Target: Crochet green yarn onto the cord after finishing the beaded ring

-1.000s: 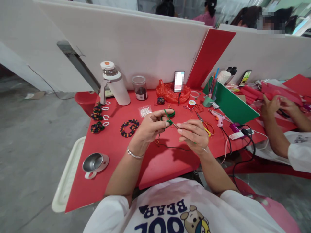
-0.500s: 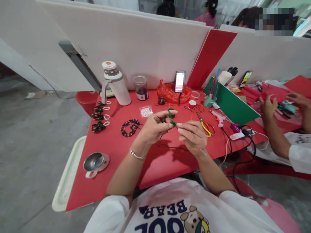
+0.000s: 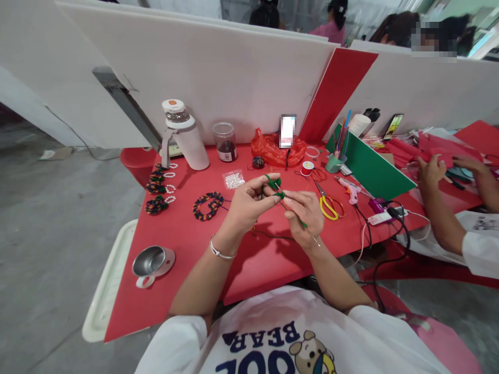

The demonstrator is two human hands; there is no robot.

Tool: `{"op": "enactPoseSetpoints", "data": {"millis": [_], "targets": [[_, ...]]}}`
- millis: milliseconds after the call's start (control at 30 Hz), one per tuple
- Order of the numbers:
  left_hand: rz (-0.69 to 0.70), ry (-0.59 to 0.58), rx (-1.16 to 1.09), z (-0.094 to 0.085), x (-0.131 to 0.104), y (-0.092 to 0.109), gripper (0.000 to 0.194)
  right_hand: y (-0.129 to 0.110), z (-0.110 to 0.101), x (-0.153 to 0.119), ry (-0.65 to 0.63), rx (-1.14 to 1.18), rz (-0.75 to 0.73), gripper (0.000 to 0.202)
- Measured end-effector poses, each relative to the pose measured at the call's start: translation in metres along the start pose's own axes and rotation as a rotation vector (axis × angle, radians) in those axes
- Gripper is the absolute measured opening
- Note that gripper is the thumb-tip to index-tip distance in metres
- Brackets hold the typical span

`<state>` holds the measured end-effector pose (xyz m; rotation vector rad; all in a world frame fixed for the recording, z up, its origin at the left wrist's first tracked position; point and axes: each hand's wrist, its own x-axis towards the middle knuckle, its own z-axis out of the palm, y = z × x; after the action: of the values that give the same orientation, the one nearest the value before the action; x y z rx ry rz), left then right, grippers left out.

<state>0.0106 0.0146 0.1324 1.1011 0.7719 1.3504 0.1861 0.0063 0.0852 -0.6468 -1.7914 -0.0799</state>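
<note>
Green yarn [image 3: 275, 182] runs over the raised index finger of my left hand [image 3: 249, 201], whose thumb and fingers pinch a small green crocheted piece [image 3: 279, 195]. My right hand [image 3: 307, 213] is closed around a crochet hook with a green grip [image 3: 303, 224]. The hook's thin metal end sticks out below the palm near the wrist, and its other end is at the green piece. Both hands meet fingertip to fingertip above the red table [image 3: 249, 262]. A multicoloured braided ring [image 3: 200, 213] lies left of my left hand.
Yellow-handled scissors [image 3: 328, 208], a pink glue gun [image 3: 350, 191] and a power strip [image 3: 380, 217] lie to the right. A bag of white beads [image 3: 234, 179], a white bottle [image 3: 191, 143] and a metal cup [image 3: 154, 261] stand or lie leftward. A co-worker's hands [image 3: 432, 169] are at far right.
My right hand has shifted left and tilted, closer to my left fingertips, showing more of the hook. The hook's tip now shows by the green yarn. The co-worker's far hand has moved left.
</note>
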Motion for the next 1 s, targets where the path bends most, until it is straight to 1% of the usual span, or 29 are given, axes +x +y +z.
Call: {"op": "enactPoseSetpoints", "data": {"millis": [100, 233, 300, 467, 533, 600, 667, 833, 933, 1000], "targets": [[0.033, 0.013, 0.042, 0.001, 0.000, -0.004, 0.055, -0.006, 0.010, -0.001, 0.017, 0.070, 0.147, 0.024], [0.037, 0.003, 0.047, 0.001, -0.001, -0.006, 0.058, -0.014, 0.023, 0.001, 0.184, 0.159, 0.363, 0.011], [0.028, 0.001, 0.047, 0.001, -0.001, -0.004, 0.059, -0.016, 0.026, 0.003, 0.238, 0.176, 0.422, 0.007], [-0.018, -0.028, 0.086, 0.002, -0.003, 0.004, 0.058, -0.014, 0.026, 0.005, 0.252, 0.222, 0.403, 0.006], [-0.025, -0.027, 0.101, 0.004, -0.004, 0.008, 0.052, -0.013, 0.025, 0.004, 0.244, 0.206, 0.409, 0.005], [-0.023, -0.006, 0.110, 0.005, -0.006, 0.010, 0.043, -0.012, 0.024, 0.003, 0.245, 0.180, 0.421, 0.004], [-0.006, 0.018, 0.111, 0.007, -0.007, 0.010, 0.036, -0.012, 0.024, 0.003, 0.252, 0.172, 0.424, 0.005], [0.057, 0.080, 0.140, 0.009, -0.007, 0.008, 0.034, -0.012, 0.022, 0.003, 0.249, 0.174, 0.418, 0.006], [0.100, 0.127, 0.174, 0.007, -0.005, 0.005, 0.031, -0.012, 0.021, 0.003, 0.225, 0.149, 0.432, 0.004], [0.130, 0.126, 0.191, 0.004, -0.004, 0.004, 0.027, -0.012, 0.021, 0.002, 0.221, 0.140, 0.439, 0.005]]}}
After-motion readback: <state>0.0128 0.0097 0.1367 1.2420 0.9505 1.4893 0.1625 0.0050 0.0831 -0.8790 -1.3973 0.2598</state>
